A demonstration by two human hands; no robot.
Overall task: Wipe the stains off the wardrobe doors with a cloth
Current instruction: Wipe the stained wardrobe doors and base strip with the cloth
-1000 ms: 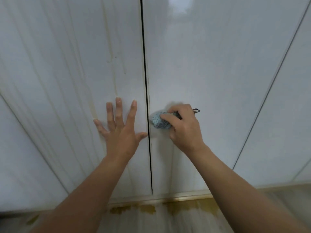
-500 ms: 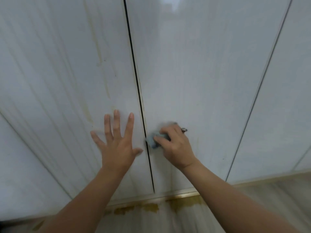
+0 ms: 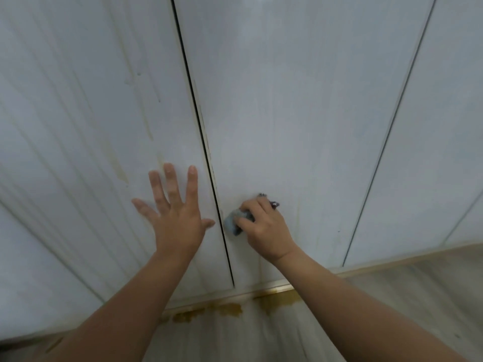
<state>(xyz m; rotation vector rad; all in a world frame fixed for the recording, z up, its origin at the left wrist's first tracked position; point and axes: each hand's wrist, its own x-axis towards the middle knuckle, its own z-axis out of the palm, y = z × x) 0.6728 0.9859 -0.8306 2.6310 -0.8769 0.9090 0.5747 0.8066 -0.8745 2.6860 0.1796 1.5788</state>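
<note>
Left hand lies flat, fingers spread, on the left door. Right hand, at its 3 o'clock, grips the cloth against the right door. Rubbing firmly along the grimy seam should work best.

White wardrobe doors carry yellowish streaks; the cloth is pale blue; brown-yellow stains mark the base.
</note>
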